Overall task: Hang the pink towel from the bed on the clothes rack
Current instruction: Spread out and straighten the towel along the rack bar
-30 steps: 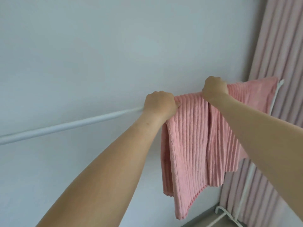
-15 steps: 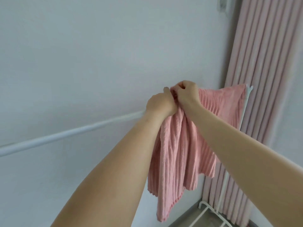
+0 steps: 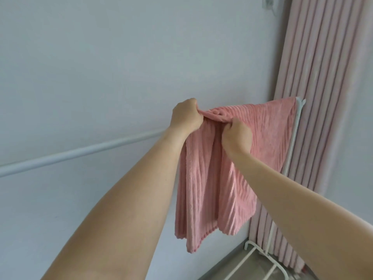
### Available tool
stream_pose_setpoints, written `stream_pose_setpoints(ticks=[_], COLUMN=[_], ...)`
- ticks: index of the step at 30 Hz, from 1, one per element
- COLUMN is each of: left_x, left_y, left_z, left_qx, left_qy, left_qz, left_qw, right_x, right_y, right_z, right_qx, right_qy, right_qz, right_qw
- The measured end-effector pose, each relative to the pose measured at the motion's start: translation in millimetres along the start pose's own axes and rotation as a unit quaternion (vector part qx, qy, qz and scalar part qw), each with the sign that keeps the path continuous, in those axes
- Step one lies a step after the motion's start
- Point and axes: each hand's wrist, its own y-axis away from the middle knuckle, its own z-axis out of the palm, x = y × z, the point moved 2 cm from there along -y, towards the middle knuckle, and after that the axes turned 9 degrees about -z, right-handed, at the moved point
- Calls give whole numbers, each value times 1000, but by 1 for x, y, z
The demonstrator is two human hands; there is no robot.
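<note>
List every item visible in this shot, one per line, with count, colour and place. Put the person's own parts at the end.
pink towel: one, pink ribbed, draped over the rack's rail at centre right, bunched near its left end.
clothes rack: one, white, rail crossing from left edge to an upright post at right, foot at bottom right.
curtain: one, pale pink pleated, along the right side behind the rack's post.
wall: one, white, behind the rack.
wall fitting: one, grey, top edge beside the curtain.
left hand: one, grips the towel's bunched top.
right hand: one, grips the towel just below the rail.
</note>
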Motion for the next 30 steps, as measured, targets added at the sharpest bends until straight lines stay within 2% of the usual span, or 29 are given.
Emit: stream_pose_setpoints(ticks=[2,3,5,7,10,12,14,17,19,21,24,26,28,30], left_x=[-2,-3,-5,-8,-13,-15,-17,-22,-32,-49,-63,-64,-66,-67], left_y=[-1,-1,1,1,-2,-3,3,15,21,27,42,44,42,37], left_z=[-1,-3,-6,-12,-26,-36,-48,-69,-82,-91,-89,-88,-90,-87], left_qx=[-16,-19,-32,-47,-19,25,86,142,131,68,-103,-176,-249,-286], left_qy=[14,27,72,93,16,-3,-21,-87,-140,-156,-99,-57,20,80], left_qz=[4,8,12,9,-17,-42,-29,37,68,112,143,114,48,5], left_qw=[1000,999,997,994,1000,999,996,985,979,979,979,976,967,955], right_x=[-26,-46,-82,-91,-63,-45,-39,-45,-42,-40,-30,-24,-22,-27], right_y=[-2,0,8,14,27,48,64,70,65,60,52,48,41,30], right_z=[-13,-15,-14,-12,-6,8,25,43,49,54,54,48,36,17], right_qx=[68,70,3,-68,-189,-289,-312,-237,-207,-182,-120,-71,-22,33], right_qy=[-69,-113,-203,-273,-228,-147,-83,-112,-121,-119,-112,-130,-140,-152], right_qz=[-10,-44,-113,-114,-91,-25,3,49,70,97,131,140,130,105], right_qw=[995,990,973,953,951,946,946,964,968,971,978,979,981,982])
